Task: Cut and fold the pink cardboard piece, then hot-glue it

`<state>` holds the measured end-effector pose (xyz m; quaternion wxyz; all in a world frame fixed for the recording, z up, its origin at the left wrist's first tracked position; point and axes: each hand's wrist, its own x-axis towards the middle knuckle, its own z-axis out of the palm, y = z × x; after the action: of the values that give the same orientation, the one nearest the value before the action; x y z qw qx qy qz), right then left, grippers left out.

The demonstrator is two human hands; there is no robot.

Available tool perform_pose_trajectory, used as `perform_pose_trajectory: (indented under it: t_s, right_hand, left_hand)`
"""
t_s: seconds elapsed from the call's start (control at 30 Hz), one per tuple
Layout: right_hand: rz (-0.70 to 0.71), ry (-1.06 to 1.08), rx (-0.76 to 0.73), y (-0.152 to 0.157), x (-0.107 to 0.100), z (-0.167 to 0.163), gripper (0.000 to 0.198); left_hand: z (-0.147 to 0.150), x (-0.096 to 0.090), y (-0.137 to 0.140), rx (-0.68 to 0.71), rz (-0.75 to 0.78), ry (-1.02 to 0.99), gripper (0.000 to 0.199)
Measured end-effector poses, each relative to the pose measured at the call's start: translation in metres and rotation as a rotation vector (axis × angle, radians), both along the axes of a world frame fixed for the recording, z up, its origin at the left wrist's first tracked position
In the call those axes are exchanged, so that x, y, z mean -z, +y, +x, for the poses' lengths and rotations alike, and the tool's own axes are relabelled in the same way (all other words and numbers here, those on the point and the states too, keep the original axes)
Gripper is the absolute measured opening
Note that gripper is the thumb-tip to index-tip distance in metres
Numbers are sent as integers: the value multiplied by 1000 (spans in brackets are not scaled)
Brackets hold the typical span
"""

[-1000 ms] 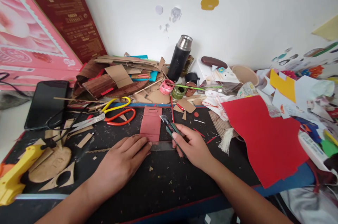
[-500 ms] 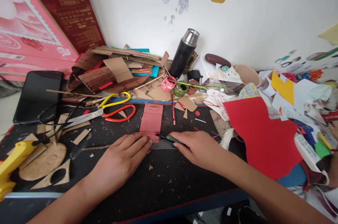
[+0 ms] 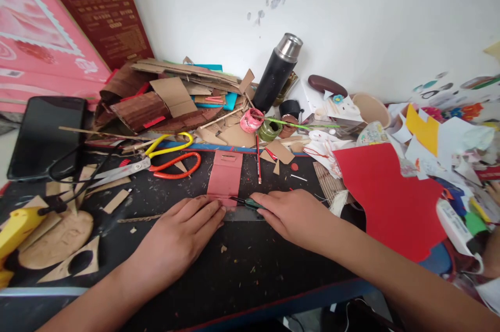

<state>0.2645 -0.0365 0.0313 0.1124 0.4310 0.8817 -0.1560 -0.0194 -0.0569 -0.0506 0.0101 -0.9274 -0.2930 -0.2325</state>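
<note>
A pinkish-red piece of cardboard (image 3: 224,175) lies on the black table, with a small slot near its far end. My left hand (image 3: 191,222) rests flat over the cardboard's near end, fingers stretched out and pressing down. Beneath the fingertips a clear strip, which looks like a ruler (image 3: 244,215), runs across that end. My right hand (image 3: 292,214) is closed around a dark green craft knife (image 3: 252,204). The knife's dark tip touches or hovers just over the cardboard beside my left fingertips; exact contact cannot be made out.
Scissors (image 3: 172,160) with yellow and red handles lie left of the cardboard, beyond them a black phone (image 3: 47,136). A yellow glue gun (image 3: 19,228) is at far left. A red pencil (image 3: 258,160), paint jars (image 3: 252,120), a black flask (image 3: 275,74) and red paper (image 3: 390,196) surround the spot.
The knife has shifted slightly left along the clear strip, its handle tilting lower. My left hand stays in place on the cardboard. The camera view has turned a little.
</note>
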Motion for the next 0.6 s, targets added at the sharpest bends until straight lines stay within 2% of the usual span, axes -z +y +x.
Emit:
perform_pose_trajectory:
  t_s: [0.2, 0.37, 0.5, 0.6]
  right_hand:
    - [40, -123, -43, 3, -9, -11, 27]
    - [4, -257, -102, 9, -25, -25, 42]
    - [-4, -286, -127, 15, -35, -41, 36]
    - [-5, -318, -124, 16, -36, -52, 31]
  left_hand:
    - [0, -1, 1, 11, 9, -7, 35]
    - [1, -4, 2, 19, 32, 5, 34]
    - [1, -3, 2, 23, 36, 11, 36]
    - [0, -1, 2, 19, 27, 15, 36]
